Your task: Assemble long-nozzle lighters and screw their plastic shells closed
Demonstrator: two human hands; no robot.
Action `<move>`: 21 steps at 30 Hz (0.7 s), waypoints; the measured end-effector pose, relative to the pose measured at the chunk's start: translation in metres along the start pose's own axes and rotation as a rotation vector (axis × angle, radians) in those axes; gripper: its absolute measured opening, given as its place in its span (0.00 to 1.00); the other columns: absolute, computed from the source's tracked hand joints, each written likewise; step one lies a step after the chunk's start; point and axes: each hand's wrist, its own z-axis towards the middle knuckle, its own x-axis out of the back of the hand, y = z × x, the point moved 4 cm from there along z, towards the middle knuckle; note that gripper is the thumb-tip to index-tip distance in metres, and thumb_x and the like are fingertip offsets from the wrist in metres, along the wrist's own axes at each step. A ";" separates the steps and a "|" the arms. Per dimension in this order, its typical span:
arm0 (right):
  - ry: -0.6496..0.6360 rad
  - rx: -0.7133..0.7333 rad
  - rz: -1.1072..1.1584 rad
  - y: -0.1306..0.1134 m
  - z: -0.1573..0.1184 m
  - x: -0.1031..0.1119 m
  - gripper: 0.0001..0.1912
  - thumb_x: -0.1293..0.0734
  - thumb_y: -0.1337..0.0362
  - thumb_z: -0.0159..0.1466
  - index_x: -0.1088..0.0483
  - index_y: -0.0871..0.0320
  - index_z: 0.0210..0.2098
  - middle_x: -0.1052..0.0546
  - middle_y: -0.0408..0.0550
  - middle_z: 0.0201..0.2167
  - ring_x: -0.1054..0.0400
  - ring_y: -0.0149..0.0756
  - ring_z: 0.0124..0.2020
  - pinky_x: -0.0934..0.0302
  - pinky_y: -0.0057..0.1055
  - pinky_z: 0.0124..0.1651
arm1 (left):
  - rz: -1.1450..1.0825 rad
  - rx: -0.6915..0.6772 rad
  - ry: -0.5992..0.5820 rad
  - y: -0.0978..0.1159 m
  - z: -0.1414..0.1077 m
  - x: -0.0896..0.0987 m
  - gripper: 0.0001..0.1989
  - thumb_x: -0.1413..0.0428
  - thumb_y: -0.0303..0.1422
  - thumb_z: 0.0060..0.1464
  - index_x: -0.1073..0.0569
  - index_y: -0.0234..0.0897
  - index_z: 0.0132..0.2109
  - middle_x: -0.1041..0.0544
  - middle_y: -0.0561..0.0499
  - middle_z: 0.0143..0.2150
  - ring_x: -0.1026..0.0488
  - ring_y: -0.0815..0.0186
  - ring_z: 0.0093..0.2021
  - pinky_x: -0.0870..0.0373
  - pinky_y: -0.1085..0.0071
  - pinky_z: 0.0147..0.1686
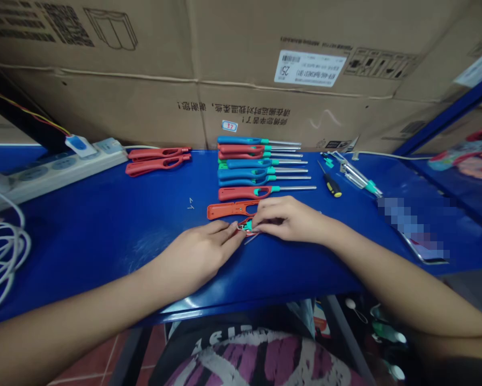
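Observation:
Both hands meet over an opened red utility lighter (249,225) near the middle of the blue table, with a green part and thin metal or wire bits showing. My left hand (202,252) grips its left end between thumb and fingers. From the right, my right hand (291,219) pinches at the green part, its fingertips partly hiding it. Just beyond lies an orange-red shell half (227,210), its right end behind my right fingers. Farther back, a finished-looking red lighter (244,193) with a metal tube rests lengthwise.
Several blue and red lighters (246,176) lie in a row behind. Red shells (158,165) sit left, near a power strip (64,163) and coiled white cable (3,257). A screwdriver (331,184), metal tubes (355,174) and a phone (415,230) are right. Cardboard (144,107) stands behind.

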 end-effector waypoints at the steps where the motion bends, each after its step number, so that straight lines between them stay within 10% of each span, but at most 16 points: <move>1: 0.007 0.019 0.012 -0.001 0.000 0.000 0.06 0.33 0.68 0.68 0.22 0.60 0.39 0.21 0.49 0.36 0.27 0.32 0.36 0.33 0.30 0.42 | 0.000 0.006 0.014 0.000 0.000 0.000 0.18 0.52 0.23 0.66 0.28 0.26 0.59 0.20 0.35 0.53 0.22 0.51 0.53 0.21 0.56 0.49; 5: 0.088 0.064 0.011 0.001 -0.002 0.012 0.08 0.33 0.64 0.69 0.21 0.58 0.43 0.20 0.49 0.37 0.25 0.33 0.38 0.31 0.31 0.43 | -0.127 0.122 0.038 -0.006 0.001 -0.003 0.13 0.53 0.26 0.68 0.28 0.31 0.54 0.19 0.40 0.46 0.21 0.55 0.44 0.20 0.60 0.41; 11: 0.627 -0.293 -0.484 0.045 -0.031 0.095 0.15 0.39 0.68 0.68 0.24 0.58 0.49 0.21 0.53 0.43 0.27 0.41 0.44 0.34 0.38 0.51 | -0.348 0.255 0.039 -0.017 0.000 -0.007 0.09 0.52 0.30 0.69 0.29 0.38 0.51 0.21 0.46 0.45 0.22 0.60 0.44 0.23 0.63 0.43; 15: 0.582 -0.911 -0.757 0.100 -0.076 0.141 0.21 0.35 0.70 0.60 0.25 0.59 0.53 0.27 0.61 0.53 0.33 0.52 0.56 0.39 0.43 0.59 | -0.402 0.261 0.058 -0.019 0.001 -0.005 0.08 0.50 0.29 0.67 0.28 0.39 0.49 0.21 0.47 0.46 0.22 0.60 0.45 0.23 0.64 0.43; 21: 0.465 -1.280 -0.634 0.142 -0.123 0.162 0.07 0.29 0.66 0.56 0.22 0.60 0.34 0.21 0.54 0.35 0.27 0.43 0.38 0.36 0.33 0.42 | -0.406 0.274 0.053 -0.018 0.003 -0.001 0.09 0.50 0.30 0.66 0.28 0.39 0.50 0.21 0.47 0.47 0.22 0.59 0.48 0.23 0.62 0.45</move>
